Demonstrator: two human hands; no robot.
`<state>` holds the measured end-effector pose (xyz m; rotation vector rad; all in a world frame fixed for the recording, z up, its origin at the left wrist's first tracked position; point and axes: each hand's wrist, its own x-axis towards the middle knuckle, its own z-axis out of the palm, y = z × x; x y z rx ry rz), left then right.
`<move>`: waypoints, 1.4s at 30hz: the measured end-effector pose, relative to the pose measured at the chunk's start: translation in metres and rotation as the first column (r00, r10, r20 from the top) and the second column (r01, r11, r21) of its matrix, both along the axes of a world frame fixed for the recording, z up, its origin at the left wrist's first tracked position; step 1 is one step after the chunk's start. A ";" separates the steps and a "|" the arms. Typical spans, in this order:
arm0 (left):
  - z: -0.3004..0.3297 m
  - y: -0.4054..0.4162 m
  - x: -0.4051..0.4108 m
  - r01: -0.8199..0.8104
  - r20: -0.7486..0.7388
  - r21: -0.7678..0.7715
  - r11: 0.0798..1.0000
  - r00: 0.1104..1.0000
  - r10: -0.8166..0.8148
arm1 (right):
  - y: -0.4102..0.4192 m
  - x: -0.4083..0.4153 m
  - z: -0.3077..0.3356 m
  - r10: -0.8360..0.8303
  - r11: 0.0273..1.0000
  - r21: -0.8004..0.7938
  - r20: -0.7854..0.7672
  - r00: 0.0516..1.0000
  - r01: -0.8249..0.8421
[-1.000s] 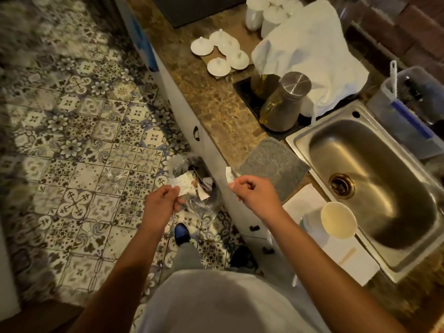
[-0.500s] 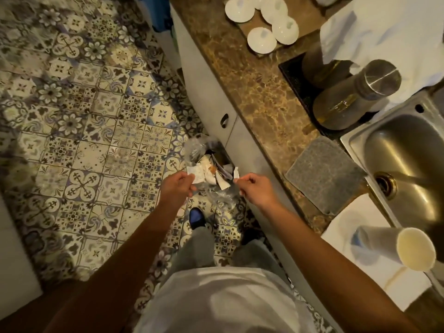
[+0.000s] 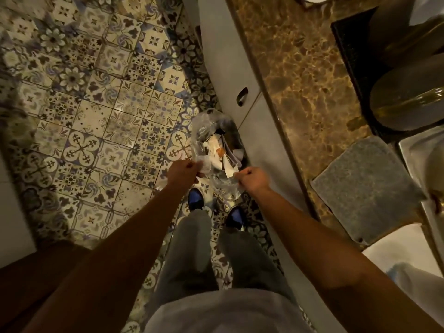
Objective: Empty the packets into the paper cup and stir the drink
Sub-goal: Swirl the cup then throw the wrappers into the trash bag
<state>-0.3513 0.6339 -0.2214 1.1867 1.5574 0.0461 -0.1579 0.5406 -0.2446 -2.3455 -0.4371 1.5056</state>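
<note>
My left hand (image 3: 181,173) pinches a small white torn paper packet (image 3: 205,166), and my right hand (image 3: 252,179) pinches another scrap (image 3: 235,169), both over the clear plastic-lined bin (image 3: 216,140). I judge them feather-light and limp, best held by an edge.

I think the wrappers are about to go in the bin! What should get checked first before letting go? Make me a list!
1. Left hand pinching a white wrapper scrap: ok.
2. Right hand pinching a small scrap: ok.
3. Both hands over the bin with its clear liner: ok.
4. Bin has room: ok, though other rubbish lies inside.
5. Wrappers fully emptied: cannot tell.
6. Paper cup ready for stirring: cannot tell, since only a blurred white shape shows at the frame's lower right edge.
</note>
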 end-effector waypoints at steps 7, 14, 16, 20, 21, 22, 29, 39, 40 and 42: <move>-0.067 0.015 0.012 -0.092 -0.070 -0.053 0.994 0.994 0.088 | 0.007 -0.005 -0.060 0.030 0.997 -0.072 -0.011 0.999 -0.031; -0.129 0.038 0.026 -0.052 -0.070 -0.074 0.996 0.996 0.047 | 0.022 -0.013 -0.119 -0.019 0.991 -0.129 0.018 1.000 0.021; -0.145 0.043 0.027 -0.009 -0.080 -0.077 0.997 0.997 0.003 | 0.026 -0.014 -0.135 -0.028 0.990 -0.141 0.016 0.999 0.030; -0.186 0.052 0.035 0.008 -0.089 -0.078 0.997 0.996 -0.015 | 0.036 -0.015 -0.173 -0.053 0.986 -0.159 0.019 0.998 0.056; -0.199 0.052 0.036 0.023 -0.094 -0.080 0.997 0.995 -0.030 | 0.039 -0.015 -0.183 -0.053 0.985 -0.166 0.018 0.998 0.056; -0.210 0.052 0.037 0.031 -0.097 -0.080 0.996 0.995 -0.039 | 0.042 -0.016 -0.192 -0.050 0.983 -0.177 0.018 0.999 0.053; -0.272 0.049 0.040 0.040 -0.112 -0.081 0.996 0.992 -0.049 | 0.056 -0.013 -0.235 -0.067 0.984 -0.165 -0.022 0.998 0.062; -0.278 0.044 0.038 0.102 -0.062 -0.050 0.993 0.992 -0.105 | 0.066 -0.019 -0.254 -0.067 0.987 -0.149 -0.001 0.998 0.066; -0.275 0.043 0.036 0.103 -0.056 -0.054 0.993 0.993 -0.106 | 0.067 -0.020 -0.251 -0.070 0.987 -0.148 0.003 0.998 0.069; -0.271 0.043 0.034 0.095 -0.028 -0.071 0.993 0.995 -0.098 | 0.069 -0.020 -0.247 -0.071 0.989 -0.131 -0.009 0.997 0.069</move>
